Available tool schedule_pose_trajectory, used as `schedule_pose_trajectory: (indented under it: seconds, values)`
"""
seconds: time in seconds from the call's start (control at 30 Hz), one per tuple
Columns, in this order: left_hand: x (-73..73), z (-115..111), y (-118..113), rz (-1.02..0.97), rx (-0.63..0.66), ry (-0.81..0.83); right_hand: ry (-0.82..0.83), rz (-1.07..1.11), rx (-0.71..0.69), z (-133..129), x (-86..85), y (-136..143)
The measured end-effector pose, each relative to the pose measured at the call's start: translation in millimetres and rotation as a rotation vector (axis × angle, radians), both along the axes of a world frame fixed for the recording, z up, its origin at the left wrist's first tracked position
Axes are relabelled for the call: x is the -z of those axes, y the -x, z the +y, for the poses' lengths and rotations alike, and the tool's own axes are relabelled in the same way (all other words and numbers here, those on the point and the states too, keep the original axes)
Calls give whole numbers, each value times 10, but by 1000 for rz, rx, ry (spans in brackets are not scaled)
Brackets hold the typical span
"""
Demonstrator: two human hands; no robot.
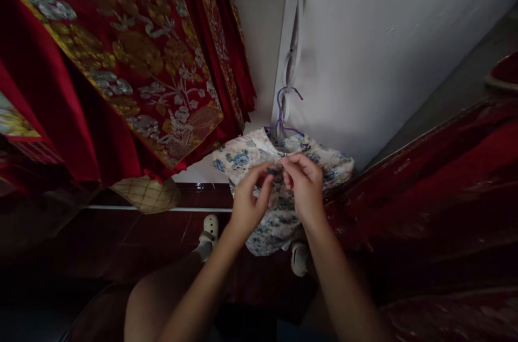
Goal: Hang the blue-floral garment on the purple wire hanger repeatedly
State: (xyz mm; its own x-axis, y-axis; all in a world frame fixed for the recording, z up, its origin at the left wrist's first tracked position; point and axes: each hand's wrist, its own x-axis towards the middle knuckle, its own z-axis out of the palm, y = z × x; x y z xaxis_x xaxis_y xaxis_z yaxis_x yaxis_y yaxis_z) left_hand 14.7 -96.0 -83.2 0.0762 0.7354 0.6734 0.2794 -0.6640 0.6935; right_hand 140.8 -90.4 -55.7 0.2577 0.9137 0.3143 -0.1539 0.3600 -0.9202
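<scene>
A white garment with blue flowers [240,158], a shirt or dress, hangs on a purple hanger [280,110] in front of me. My right hand [303,180] is closed in a pinch at the garment's front, just below the middle of the collar. The exact bit of cloth or fastening between its fingertips is too small to make out. Just left of it, my left hand [251,199] is held before the garment's chest. A gap shows between its thumb and curved forefinger, and nothing is visibly held there. Both hands hide part of the front.
White looped strapping [297,24] carries the hanger against a pale wall [364,34]. Red embroidered cloth [137,50] drapes at the left, above a tan woven bag-like thing [148,193]. A red worn surface [437,169] stands at right. My light clogs [211,227] rest on dark red tiles.
</scene>
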Motion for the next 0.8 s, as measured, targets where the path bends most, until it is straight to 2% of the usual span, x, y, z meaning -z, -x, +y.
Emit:
schedule_pose_trajectory:
  seconds: [0.07, 0.13, 0.23, 0.3, 0.43, 0.5, 0.57, 0.67, 0.8]
  values:
    - [-250, 195, -7, 86, 28, -105, -28, -37, -9, -15, -24, -27]
    - [-405, 322, -37, 193, 38, -165, -48, -76, -4, 5, -28, -49]
    - [-472, 380, -80, 271, -30, -225, -55, -119, -1, 117, 94, -55]
    - [-455, 391, -70, 201, -87, -231, -33, -164, 22, 213, 273, -39]
    - [-350, 604, 123, -236, -192, -104, 40, -272, 31, 268, 643, -1]
    - [-243, 825, 291, -519, -233, 12, 49, -267, -2, 207, 715, 11]
    - [-98, 1054, 468, -845, -277, 141, 38, -261, -38, 131, 702, 31]
    - [131, 1297, 707, -990, -333, 184, 40, -281, -93, 61, 630, 83]
    - [342, 1433, 961, -993, -295, 171, 71, -342, -129, 61, 641, 146]
